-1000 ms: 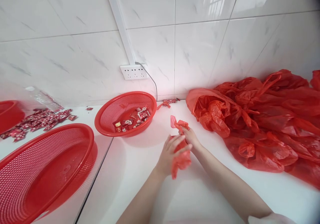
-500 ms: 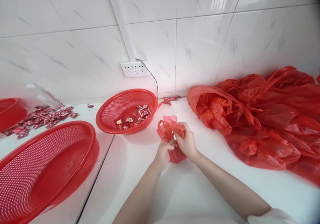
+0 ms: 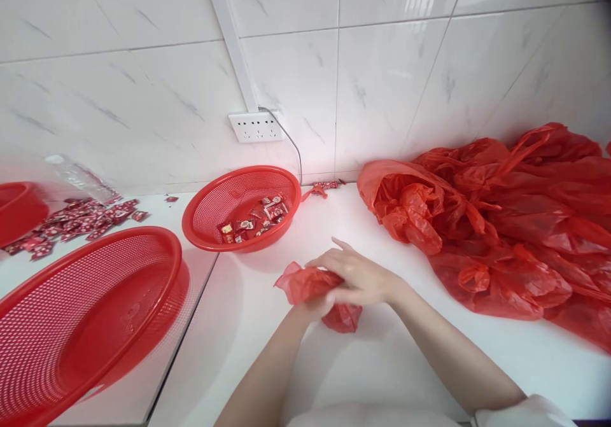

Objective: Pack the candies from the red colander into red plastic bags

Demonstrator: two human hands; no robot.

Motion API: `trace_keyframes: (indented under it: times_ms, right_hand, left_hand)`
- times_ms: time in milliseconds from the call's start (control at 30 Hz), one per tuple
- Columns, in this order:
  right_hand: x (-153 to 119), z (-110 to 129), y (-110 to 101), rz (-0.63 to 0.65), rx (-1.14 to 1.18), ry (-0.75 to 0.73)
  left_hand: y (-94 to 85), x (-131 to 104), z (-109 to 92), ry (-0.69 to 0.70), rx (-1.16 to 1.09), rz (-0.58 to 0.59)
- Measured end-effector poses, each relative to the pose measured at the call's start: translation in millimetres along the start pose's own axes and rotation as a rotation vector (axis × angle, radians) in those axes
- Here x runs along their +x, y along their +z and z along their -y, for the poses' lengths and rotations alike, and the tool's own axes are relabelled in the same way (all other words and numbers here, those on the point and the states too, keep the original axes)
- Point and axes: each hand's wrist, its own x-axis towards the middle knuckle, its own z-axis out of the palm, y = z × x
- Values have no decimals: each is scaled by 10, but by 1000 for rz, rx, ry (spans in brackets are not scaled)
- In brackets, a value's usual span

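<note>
A small red plastic bag (image 3: 344,318) is between my hands over the white counter, its loose top (image 3: 298,282) flopping to the left and its lower part hanging below. My left hand (image 3: 311,310) is closed round the bag's gathered neck, with most of its fingers hidden behind the bag and my other hand. Across the top lies my right hand (image 3: 363,276), fingers stretched out and apart, touching the plastic. What the bag holds cannot be seen.
A red mesh basket (image 3: 191,220) with wrapped snacks (image 3: 245,224) stands behind my hands. At left are a larger mesh basket (image 3: 174,255), a heap of small red packets (image 3: 76,220) and a clear bottle (image 3: 86,179). Red plastic bags (image 3: 501,223) are piled on the right.
Both hands and the bag have come slightly nearer to me. My right hand has gone from pinching the bag's top to lying spread over it, and the top now folds left.
</note>
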Motion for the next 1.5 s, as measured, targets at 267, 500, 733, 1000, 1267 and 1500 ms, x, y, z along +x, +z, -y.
trace_keyframes:
  times_ms: [267,500,733,1000,1267,1500]
  right_hand:
    - [-93,-182,-164,-211,206,286]
    - [-77,-257,-159,-385,160,354]
    - [-129,-138,-231,-539,382,336]
    - [-80,-113,-154,-161,538,500]
    - [-79,-172,-114,-304,165,331]
    - [-69,-191,-55,-253,126,166]
  left_hand:
    - [-2,17,-176,-257,-264,639]
    - [-111,46,-205,-185,-448,710]
    - [-51,93,-149,-113,-320,612]
    - [-57,144,-162,-49,-672,292]
    - [-78,146,-131,17,-506,260]
    - [-57,140,-89,42,-240,312]
